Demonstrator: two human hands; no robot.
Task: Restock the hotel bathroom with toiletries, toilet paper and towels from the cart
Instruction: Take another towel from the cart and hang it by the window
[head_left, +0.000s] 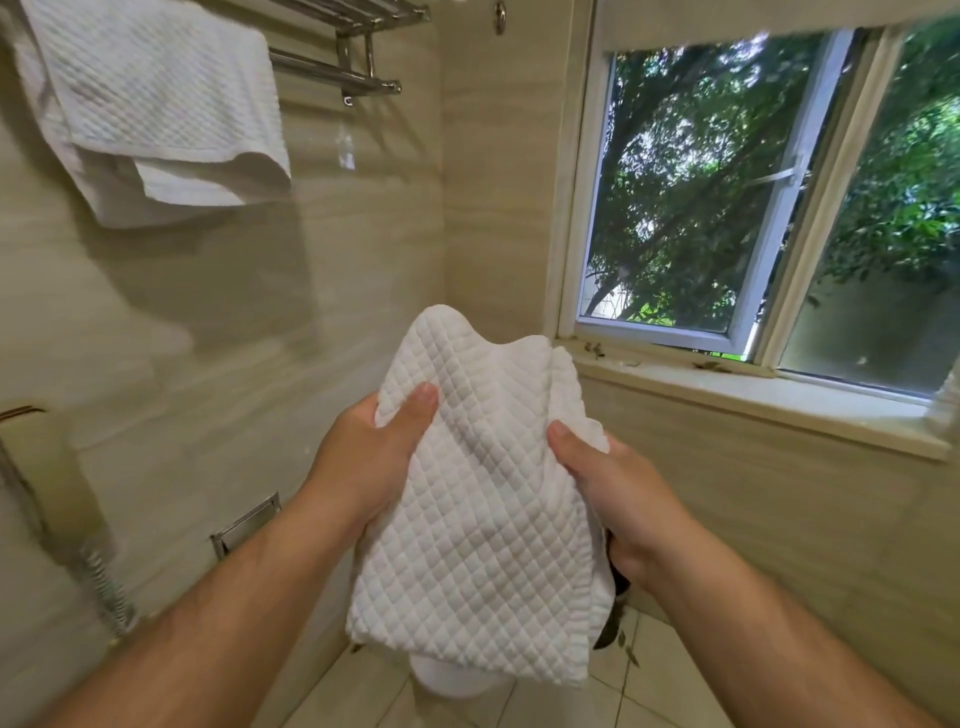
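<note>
A folded white quilted towel (483, 519) hangs in front of me, held by both hands. My left hand (363, 457) grips its left edge, thumb pressed on the front. On the right edge, my right hand (618, 493) clamps the cloth with its thumb on top. Another white waffle towel (150, 109) is draped over the chrome towel rack (337, 73) at the upper left, well above and left of my hands.
A beige tiled wall faces me. A window (727, 208) with a ledge (753, 395) is at the right, trees outside. A chrome shower hose (104, 582) and a metal wall fitting (244, 525) sit at the lower left. A white round object (452, 680) shows below the towel.
</note>
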